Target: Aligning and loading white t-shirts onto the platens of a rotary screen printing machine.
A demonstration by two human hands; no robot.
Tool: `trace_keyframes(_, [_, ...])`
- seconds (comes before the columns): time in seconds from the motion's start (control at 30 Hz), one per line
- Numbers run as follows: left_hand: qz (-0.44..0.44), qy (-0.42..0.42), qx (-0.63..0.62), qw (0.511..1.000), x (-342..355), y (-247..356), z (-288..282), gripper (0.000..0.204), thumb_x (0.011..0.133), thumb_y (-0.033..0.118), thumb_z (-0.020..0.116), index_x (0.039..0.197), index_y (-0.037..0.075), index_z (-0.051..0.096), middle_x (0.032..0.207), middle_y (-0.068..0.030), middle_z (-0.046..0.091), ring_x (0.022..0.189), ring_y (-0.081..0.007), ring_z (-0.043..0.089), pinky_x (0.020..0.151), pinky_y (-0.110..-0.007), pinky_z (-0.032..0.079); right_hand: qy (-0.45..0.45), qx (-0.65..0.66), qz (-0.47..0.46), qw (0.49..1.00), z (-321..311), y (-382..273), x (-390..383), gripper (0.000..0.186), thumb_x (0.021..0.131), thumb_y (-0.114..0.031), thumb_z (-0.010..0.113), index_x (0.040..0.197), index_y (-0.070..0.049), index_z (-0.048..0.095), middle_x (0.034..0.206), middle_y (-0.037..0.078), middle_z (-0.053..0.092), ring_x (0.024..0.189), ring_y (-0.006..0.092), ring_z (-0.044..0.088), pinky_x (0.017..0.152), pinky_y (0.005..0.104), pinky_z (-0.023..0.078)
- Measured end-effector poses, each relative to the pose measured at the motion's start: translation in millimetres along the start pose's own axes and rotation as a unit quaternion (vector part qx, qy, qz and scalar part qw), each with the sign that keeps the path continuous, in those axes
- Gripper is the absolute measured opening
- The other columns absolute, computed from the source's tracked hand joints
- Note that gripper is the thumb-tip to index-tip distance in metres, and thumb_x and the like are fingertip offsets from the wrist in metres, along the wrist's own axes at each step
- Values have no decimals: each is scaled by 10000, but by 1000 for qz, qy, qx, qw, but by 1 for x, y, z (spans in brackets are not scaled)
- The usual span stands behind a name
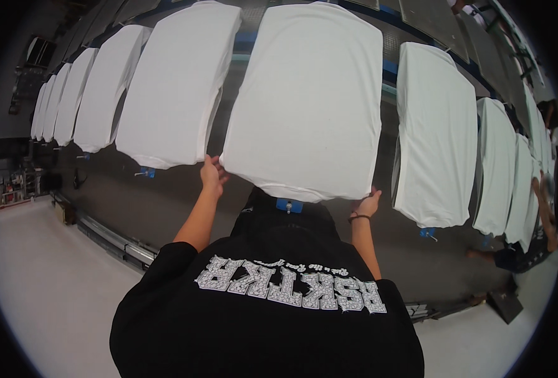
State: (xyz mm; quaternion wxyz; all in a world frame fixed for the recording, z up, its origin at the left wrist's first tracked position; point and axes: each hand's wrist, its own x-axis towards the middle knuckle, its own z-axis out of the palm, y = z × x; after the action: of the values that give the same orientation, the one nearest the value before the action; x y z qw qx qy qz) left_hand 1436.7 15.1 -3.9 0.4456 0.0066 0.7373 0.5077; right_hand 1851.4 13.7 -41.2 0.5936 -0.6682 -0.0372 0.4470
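Note:
A white T-shirt (307, 101) lies stretched flat over a board right in front of me, its lower edge toward my body. My left hand (213, 176) is at the near left corner of this T-shirt, fingers closed on its edge and partly hidden by the cloth. At the near right corner my right hand (367, 204), with a dark band on the wrist, pinches the hem. Between the hands the hem hangs slightly loose over the board's end, where a blue bracket (290, 206) with a metal bolt shows below.
More white shirts on boards run in a row to the left (172, 82) and right (435, 132), with narrow gaps between. Metal rails (112, 239) lie along the floor behind me at left. At the far right a person (531, 252) bends by the row.

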Motion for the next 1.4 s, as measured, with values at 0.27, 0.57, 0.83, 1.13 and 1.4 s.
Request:
trace_keyframes(0.27, [-83,28,-187,978,-4,-16,28,277,905,267,489,1112,95,554,1035,-84,619,921,-254,618,764,-415,522,-51,165,170,970,12,27,-3,341,906,-251,528,1160,-24,531,1124,87,596,1011,266,588,818,403,513])
trace_keyframes(0.57, [-87,-173,-261,946,8,-28,25,336,923,243,408,1160,45,538,1143,-109,585,1036,-293,567,895,-455,456,-162,249,205,933,15,11,-10,343,939,-263,480,1204,-47,512,1149,83,584,1037,250,575,887,386,469])
trace_keyframes(0.83, [526,121,296,788,-29,5,40,260,831,164,610,1027,9,538,1084,-155,534,991,-294,506,874,-396,385,58,-222,-269,935,13,-11,-17,229,886,-227,538,980,-22,577,1011,96,575,932,244,540,815,383,421])
trace_keyframes(1.13, [651,-381,401,519,-103,1,104,215,726,173,694,924,99,656,920,-31,571,938,-217,511,881,-429,330,-211,-495,-567,623,63,-35,-83,308,767,-163,619,1071,-114,607,1191,58,526,1149,283,433,992,449,301])
trace_keyframes(1.4, [682,-398,433,435,-110,-2,119,85,760,151,608,822,101,638,835,9,555,868,-164,517,868,-416,341,-187,-497,-565,632,64,-29,-82,274,754,-147,606,1027,-127,614,1196,46,526,1156,275,431,990,447,304])
